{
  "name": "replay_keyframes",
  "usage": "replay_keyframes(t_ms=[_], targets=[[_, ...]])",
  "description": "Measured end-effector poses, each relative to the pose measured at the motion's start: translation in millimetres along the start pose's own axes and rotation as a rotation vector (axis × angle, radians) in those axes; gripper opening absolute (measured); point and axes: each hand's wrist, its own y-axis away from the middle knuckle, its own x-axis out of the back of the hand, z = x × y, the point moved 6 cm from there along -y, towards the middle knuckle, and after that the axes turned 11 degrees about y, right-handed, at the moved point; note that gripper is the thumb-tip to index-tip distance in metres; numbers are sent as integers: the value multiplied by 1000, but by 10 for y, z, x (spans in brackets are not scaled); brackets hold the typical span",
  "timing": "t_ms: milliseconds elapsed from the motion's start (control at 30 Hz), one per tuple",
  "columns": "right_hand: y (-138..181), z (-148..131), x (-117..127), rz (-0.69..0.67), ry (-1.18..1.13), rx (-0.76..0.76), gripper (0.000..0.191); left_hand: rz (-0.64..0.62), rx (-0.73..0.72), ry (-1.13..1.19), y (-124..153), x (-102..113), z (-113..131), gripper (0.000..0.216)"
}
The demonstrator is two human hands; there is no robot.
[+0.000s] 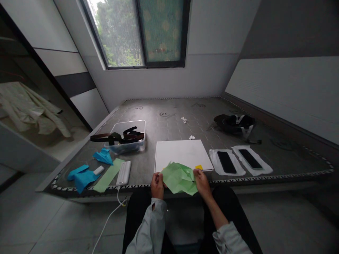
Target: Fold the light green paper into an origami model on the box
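Note:
A creased sheet of light green paper [180, 179] is stretched between my two hands, just over the near edge of a white box [181, 153]. My left hand [158, 185] pinches its left side, fingers closed. On the right side, my right hand [202, 181] grips the paper between thumb and fingers. A small yellow piece [198, 167] shows on the box beside my right fingers. The paper hides part of the box's front edge.
Left: a clear plastic bin [129, 146] with belts [123, 137], blue paper [84, 178], a green strip [109, 175], a white power bank [123, 173] with a cable. Right: two phones [226, 162] on white wraps, a dark cap-like item [233, 123]. Crumpled white scraps [184, 120] lie behind.

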Motion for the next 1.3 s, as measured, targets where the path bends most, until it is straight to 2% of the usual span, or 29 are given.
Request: replay_keyframes(t_ms=[167, 300, 400, 467, 567, 633, 800, 1000, 1200, 1300], targets=[[80, -82, -53, -93, -17, 27, 70, 88, 67, 12, -52, 93, -60, 59], [167, -227, -126, -252, -93, 86, 79, 171, 69, -48, -94, 195, -80, 58], [207, -315, -163, -316, -23, 172, 80, 195, 53, -84, -107, 232, -68, 57], [199, -319, -154, -257, 100, 200, 69, 190, 29, -93, -102, 229, -45, 58], [159, -255, -123, -118, 208, 162, 38, 179, -6, -90, -77, 201, -7, 58], [133, -207, -114, -64, 217, 133, 33, 180, -36, -84, -59, 184, 20, 55], [60, -135, -19, 58, 162, 90, 39, 245, -19, -177, -80, 247, 20, 45], [-3, -72, 255, 261, 89, 5, 43, 368, 81, -289, -160, 428, -25, 15], [-13, 13, 354, 306, 69, -71, 50, 400, 116, -310, -167, 451, 5, 13], [-30, 74, 327, 261, 23, -117, 61, 400, 117, -300, -168, 448, 24, 14]])
